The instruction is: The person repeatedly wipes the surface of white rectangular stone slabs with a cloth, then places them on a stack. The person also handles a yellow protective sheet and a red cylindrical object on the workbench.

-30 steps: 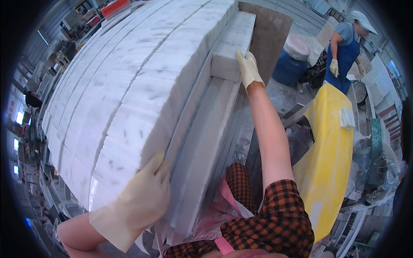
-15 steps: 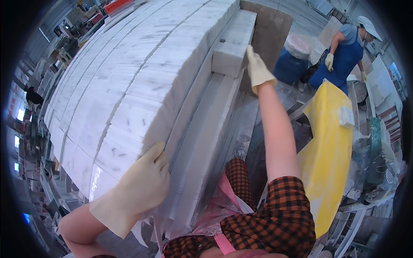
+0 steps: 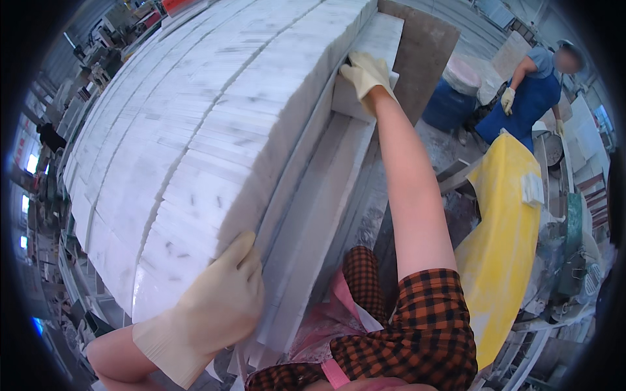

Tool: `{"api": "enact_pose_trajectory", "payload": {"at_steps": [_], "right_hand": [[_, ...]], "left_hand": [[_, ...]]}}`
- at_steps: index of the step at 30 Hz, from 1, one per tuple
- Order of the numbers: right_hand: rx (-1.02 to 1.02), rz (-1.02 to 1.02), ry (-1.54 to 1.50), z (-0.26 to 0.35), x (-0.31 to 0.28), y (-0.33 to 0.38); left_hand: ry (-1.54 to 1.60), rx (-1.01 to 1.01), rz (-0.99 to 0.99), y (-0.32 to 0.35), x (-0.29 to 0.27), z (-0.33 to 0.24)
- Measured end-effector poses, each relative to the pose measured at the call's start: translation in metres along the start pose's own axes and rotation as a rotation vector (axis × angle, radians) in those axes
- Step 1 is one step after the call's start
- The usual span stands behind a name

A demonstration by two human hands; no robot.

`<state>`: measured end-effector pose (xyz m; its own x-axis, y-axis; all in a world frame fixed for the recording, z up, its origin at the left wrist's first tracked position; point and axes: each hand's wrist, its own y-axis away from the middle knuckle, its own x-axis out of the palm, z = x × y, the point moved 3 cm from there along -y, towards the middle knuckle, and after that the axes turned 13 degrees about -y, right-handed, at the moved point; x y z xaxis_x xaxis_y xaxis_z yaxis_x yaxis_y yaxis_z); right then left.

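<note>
White, grey-veined marble strips [image 3: 222, 140] stand packed side by side in long rows. At their near right corner, my left hand [image 3: 212, 300], in a cream rubber glove, lies against the edge with its fingers together and bent. My right hand [image 3: 366, 73], gloved alike, reaches to the far right side. Its fingers bend over the top of a stack of white marble pieces [image 3: 349, 103], at the narrow gap beside the rows. The glove hides part of that stack. Below it runs a long pale stone ledge [image 3: 310, 195], beside the rows.
An upright brown board [image 3: 424, 52] stands beyond the stack. A blue barrel [image 3: 450, 104] is behind it. Yellow sheeting [image 3: 499, 247] hangs at my right, with a small white stack on it. A co-worker in a blue apron [image 3: 531, 98] stands at far right.
My right hand has moved left from the outer side of the marble stack onto its top, its fingers now bent at the gap. My left hand stays at the near corner.
</note>
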<state>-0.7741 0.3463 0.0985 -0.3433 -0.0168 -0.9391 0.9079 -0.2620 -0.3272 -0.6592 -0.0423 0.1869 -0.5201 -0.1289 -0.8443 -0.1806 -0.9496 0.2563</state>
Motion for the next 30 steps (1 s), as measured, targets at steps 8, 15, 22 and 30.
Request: {"api": "enact_pose_trajectory", "payload": {"at_steps": [8, 15, 22, 30], "right_hand": [[0.055, -0.016, -0.188, -0.015, 0.016, -0.015], [0.626, -0.551, -1.786, -0.089, 0.009, 0.062], [0.632, -0.314, -1.741, -0.078, 0.050, 0.029], [0.505, -0.388, -1.407, -0.116, 0.064, 0.024]], "left_hand": [[0.090, 0.016, 0.034, -0.002, 0.001, -0.002], [0.094, 0.042, 0.043, -0.002, 0.001, -0.001], [0.032, 0.024, 0.014, -0.005, 0.005, 0.000], [0.022, 0.007, -0.018, -0.002, 0.004, -0.001]]}}
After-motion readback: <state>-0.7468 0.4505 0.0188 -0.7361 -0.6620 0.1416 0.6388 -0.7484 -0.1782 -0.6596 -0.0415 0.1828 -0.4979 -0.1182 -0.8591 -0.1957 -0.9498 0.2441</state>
